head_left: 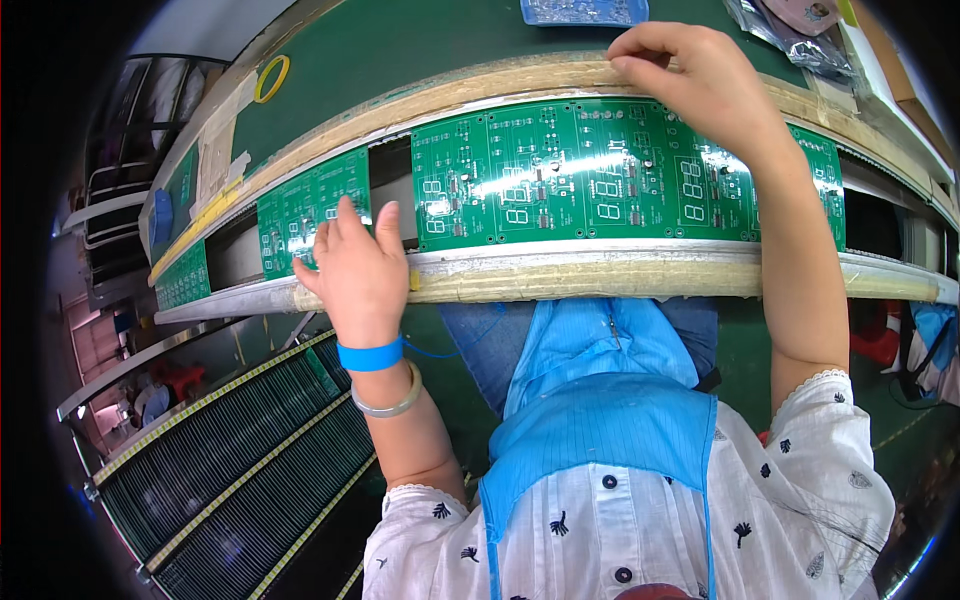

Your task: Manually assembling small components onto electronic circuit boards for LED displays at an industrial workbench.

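Currently, the left hand (362, 272) is splayed over one board (305, 200), the right hand (712, 85) near one tray (585, 22), grip unclear.

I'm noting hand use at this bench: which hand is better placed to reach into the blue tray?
Probably the right hand: it is close to the blue tray. The left hand is farther off, at a green board on the left.

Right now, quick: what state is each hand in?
Left hand: open, fingers spread over a green circuit board.
Right hand: fingers curled; whether it holds anything cannot be told.
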Motion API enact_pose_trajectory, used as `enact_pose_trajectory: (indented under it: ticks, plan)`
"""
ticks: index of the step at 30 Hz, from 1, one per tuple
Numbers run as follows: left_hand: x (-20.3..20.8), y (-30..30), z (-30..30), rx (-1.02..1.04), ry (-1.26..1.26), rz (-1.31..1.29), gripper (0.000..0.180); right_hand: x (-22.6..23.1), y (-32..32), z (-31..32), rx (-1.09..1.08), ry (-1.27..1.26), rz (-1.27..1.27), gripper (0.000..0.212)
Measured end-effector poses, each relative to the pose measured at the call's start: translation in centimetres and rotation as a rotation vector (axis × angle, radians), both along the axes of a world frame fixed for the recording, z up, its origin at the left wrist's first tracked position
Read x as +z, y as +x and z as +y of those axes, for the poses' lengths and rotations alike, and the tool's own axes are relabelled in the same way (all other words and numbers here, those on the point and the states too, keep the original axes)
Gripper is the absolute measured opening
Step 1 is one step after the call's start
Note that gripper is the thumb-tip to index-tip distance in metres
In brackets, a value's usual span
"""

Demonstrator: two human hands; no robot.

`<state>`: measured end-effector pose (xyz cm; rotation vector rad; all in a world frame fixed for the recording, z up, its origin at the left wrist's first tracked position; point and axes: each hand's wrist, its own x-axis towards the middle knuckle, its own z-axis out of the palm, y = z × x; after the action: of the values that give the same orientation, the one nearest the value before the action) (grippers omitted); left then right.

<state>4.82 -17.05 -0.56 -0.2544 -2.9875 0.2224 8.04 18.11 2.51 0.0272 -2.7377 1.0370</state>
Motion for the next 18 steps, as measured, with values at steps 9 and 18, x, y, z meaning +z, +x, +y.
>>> enact_pose_trajectory:
  ticks: [9, 18]
  plan:
    - [0.8, 2.7, 3.2, -0.2, 0.044, 0.036, 0.066, 5.9, -1.5, -0.8, -0.153, 0.083, 0.001, 0.022]
    - [2.1, 2.8, 4.4, -0.3, -0.034, 0.04, 0.063, 3.2, -6.6, 3.5, 0.159, 0.457, 0.114, 0.021]
